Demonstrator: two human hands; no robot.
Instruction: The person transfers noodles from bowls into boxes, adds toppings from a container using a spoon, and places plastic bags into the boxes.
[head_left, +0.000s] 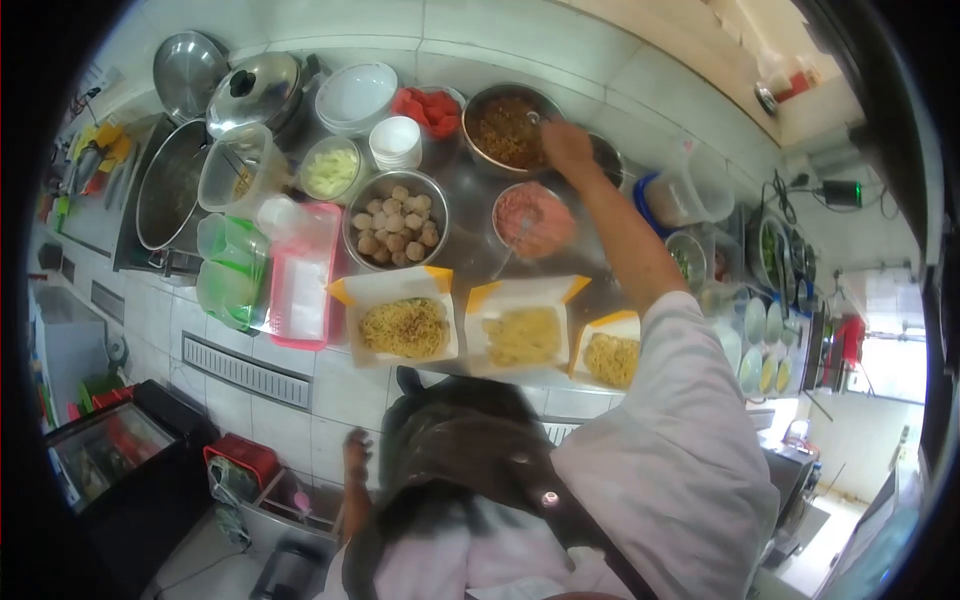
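Note:
My right hand (570, 150) reaches over the rim of a steel bowl (470, 140) of brown minced topping (508, 132). Its fingers are closed on a metal spoon (533, 118), of which only a small part shows. My left hand (357, 452) hangs low at my side, away from the counter, its fingers loosely apart and holding nothing. Along the counter's front edge stand three open paper boxes: one with noodles and brown bits (404, 328), one with plain yellow contents (522, 337), and one with noodles (612, 358) below my right arm. A bowl of pink minced food (532, 220) sits behind them.
Left on the counter are a steel bowl of meatballs (398, 222), a pink tray (333, 262), green containers (228, 275), chopped vegetables (330, 172), white bowls (395, 140) and a large pot (160, 215). Plastic tubs (690, 190) stand at right. A red basket (240, 460) is lower left.

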